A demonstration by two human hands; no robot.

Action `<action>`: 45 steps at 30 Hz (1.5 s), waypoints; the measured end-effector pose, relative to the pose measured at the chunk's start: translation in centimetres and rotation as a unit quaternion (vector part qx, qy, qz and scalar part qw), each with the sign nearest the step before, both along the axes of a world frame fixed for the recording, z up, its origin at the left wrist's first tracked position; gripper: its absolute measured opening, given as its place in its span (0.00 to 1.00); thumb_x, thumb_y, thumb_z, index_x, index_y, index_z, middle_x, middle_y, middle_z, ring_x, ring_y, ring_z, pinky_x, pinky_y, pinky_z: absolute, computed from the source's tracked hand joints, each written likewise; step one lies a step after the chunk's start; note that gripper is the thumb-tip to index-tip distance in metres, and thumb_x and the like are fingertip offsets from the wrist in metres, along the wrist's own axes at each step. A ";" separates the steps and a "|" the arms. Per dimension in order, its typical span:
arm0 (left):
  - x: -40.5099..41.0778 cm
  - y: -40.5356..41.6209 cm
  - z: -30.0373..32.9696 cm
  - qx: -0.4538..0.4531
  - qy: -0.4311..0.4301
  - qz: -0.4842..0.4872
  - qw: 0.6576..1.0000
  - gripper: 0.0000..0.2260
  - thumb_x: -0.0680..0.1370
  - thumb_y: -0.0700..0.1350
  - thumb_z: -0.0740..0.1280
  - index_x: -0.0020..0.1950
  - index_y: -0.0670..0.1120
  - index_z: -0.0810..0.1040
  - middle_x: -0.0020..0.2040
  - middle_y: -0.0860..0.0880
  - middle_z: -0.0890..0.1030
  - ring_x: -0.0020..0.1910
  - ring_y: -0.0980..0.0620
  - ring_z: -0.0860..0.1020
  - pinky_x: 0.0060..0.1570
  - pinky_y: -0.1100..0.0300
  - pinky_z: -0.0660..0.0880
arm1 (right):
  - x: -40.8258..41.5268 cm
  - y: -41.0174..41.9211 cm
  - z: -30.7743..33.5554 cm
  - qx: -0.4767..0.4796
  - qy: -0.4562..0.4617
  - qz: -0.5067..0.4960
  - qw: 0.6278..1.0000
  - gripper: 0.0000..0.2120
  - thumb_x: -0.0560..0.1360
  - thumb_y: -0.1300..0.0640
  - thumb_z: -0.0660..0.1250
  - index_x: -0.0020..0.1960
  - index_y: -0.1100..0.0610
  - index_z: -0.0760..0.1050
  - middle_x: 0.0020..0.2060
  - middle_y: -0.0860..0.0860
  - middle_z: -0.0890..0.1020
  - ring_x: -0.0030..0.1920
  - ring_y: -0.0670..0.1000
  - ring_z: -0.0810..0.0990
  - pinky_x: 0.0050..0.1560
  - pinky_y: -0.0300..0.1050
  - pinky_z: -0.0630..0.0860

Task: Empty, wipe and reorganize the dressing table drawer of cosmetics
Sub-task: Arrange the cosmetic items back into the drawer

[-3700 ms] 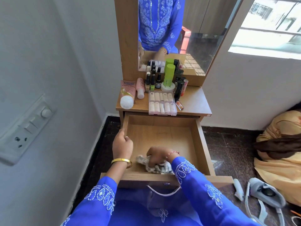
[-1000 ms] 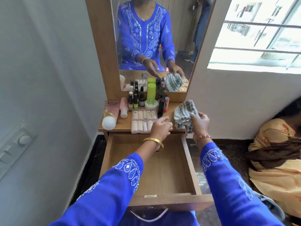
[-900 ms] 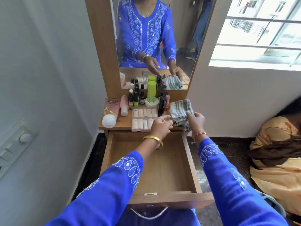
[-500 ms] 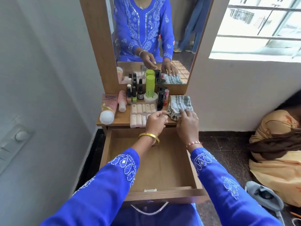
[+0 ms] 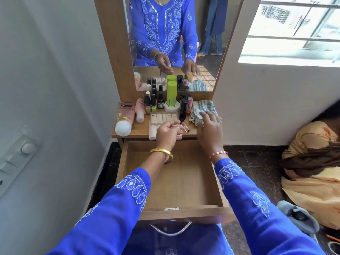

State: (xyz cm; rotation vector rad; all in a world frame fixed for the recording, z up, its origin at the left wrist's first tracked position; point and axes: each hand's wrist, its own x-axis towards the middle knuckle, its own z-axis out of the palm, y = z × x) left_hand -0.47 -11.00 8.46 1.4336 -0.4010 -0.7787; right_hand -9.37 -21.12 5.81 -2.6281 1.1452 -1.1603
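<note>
— While the drawer (image 5: 182,183) stands pulled out and bare, where are the cosmetics (image 5: 161,105) kept?
— On the worktop (image 5: 141,130). A small pink tube is pinched by the left hand (image 5: 168,132); the striped cloth (image 5: 201,110) is touched by the right hand's (image 5: 209,129) straight fingers.

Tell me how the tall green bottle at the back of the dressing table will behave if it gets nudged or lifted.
The tall green bottle stands upright and narrow on a round white jar, so a nudge would likely topple it. Its round body would probably roll once down. Small dark bottles crowd its left, so a fall could knock them over. It looks like smooth plastic, possibly slippery.
</note>
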 end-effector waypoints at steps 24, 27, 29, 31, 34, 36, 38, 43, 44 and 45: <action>3.9 7.0 -3.1 0.042 0.078 0.140 0.986 0.08 0.78 0.37 0.59 0.53 0.42 0.76 0.40 0.47 0.79 0.39 0.52 0.78 0.44 0.58 0.77 | 4.6 5.8 -0.8 -0.207 0.256 0.159 0.931 0.19 0.70 0.62 0.53 0.52 0.60 0.80 0.44 0.56 0.84 0.43 0.55 0.83 0.42 0.48 0.79; 3.7 7.3 -2.8 0.034 0.103 0.126 0.986 0.10 0.79 0.40 0.59 0.56 0.40 0.76 0.39 0.46 0.79 0.38 0.50 0.78 0.41 0.58 0.76 | 3.6 6.4 -0.4 -0.238 0.184 0.174 0.938 0.16 0.71 0.61 0.56 0.52 0.60 0.80 0.45 0.55 0.84 0.44 0.54 0.83 0.44 0.47 0.79; 3.6 7.7 -2.4 0.027 0.122 0.110 0.986 0.11 0.80 0.44 0.58 0.56 0.39 0.76 0.40 0.44 0.79 0.38 0.49 0.78 0.41 0.57 0.76 | 2.7 7.1 -0.5 -0.253 0.143 0.195 0.937 0.14 0.72 0.61 0.59 0.53 0.61 0.79 0.47 0.56 0.84 0.46 0.56 0.83 0.46 0.48 0.79; 3.4 8.1 -2.1 0.021 0.131 0.084 0.988 0.14 0.80 0.48 0.57 0.53 0.40 0.76 0.41 0.44 0.80 0.39 0.48 0.79 0.42 0.56 0.76 | 1.6 8.0 -0.9 -0.264 0.126 0.205 0.934 0.13 0.72 0.62 0.62 0.54 0.61 0.79 0.50 0.57 0.83 0.48 0.56 0.82 0.48 0.48 0.79; 2.8 8.9 -2.0 0.016 0.118 0.064 0.991 0.14 0.78 0.51 0.61 0.53 0.42 0.78 0.45 0.43 0.82 0.42 0.47 0.80 0.44 0.54 0.76 | 0.0 9.8 -1.7 -0.256 0.105 0.210 0.938 0.15 0.70 0.62 0.67 0.56 0.61 0.79 0.52 0.57 0.83 0.51 0.56 0.82 0.51 0.49 0.78; 2.0 9.6 -2.2 0.015 0.095 0.063 0.993 0.09 0.78 0.46 0.63 0.52 0.42 0.78 0.44 0.44 0.81 0.41 0.50 0.79 0.38 0.61 0.76 | -0.9 10.7 -2.4 -0.238 0.097 0.217 0.942 0.16 0.69 0.63 0.70 0.57 0.60 0.79 0.53 0.57 0.83 0.52 0.56 0.82 0.51 0.49 0.78; 1.3 10.5 -2.8 0.013 0.089 0.066 0.994 0.06 0.78 0.41 0.62 0.49 0.43 0.78 0.41 0.47 0.79 0.39 0.53 0.77 0.30 0.69 0.75 | -1.5 11.3 -3.1 -0.219 0.105 0.229 0.943 0.16 0.69 0.62 0.71 0.57 0.59 0.79 0.54 0.56 0.83 0.53 0.56 0.82 0.51 0.50 0.79; 0.8 12.4 -5.3 0.043 0.062 0.073 0.995 0.09 0.77 0.39 0.62 0.57 0.43 0.77 0.45 0.49 0.81 0.42 0.55 0.79 0.39 0.64 0.75 | -3.2 12.5 -4.8 -0.070 0.074 0.211 0.972 0.17 0.72 0.44 0.64 0.51 0.56 0.80 0.55 0.55 0.81 0.57 0.55 0.78 0.58 0.49 0.74; 0.9 12.6 -5.8 0.055 0.060 0.074 0.994 0.09 0.77 0.39 0.62 0.56 0.44 0.77 0.45 0.50 0.81 0.42 0.56 0.78 0.39 0.64 0.75 | -3.4 12.6 -4.7 -0.022 0.053 0.196 0.979 0.18 0.72 0.44 0.64 0.51 0.56 0.80 0.55 0.56 0.81 0.57 0.55 0.77 0.58 0.48 0.73; 0.9 12.8 -6.2 0.069 0.060 0.075 0.993 0.09 0.77 0.39 0.63 0.56 0.44 0.77 0.45 0.50 0.81 0.41 0.56 0.78 0.39 0.64 0.74 | -3.5 12.6 -4.6 0.037 0.036 0.173 0.984 0.18 0.72 0.46 0.64 0.54 0.57 0.79 0.56 0.56 0.80 0.57 0.55 0.77 0.58 0.48 0.73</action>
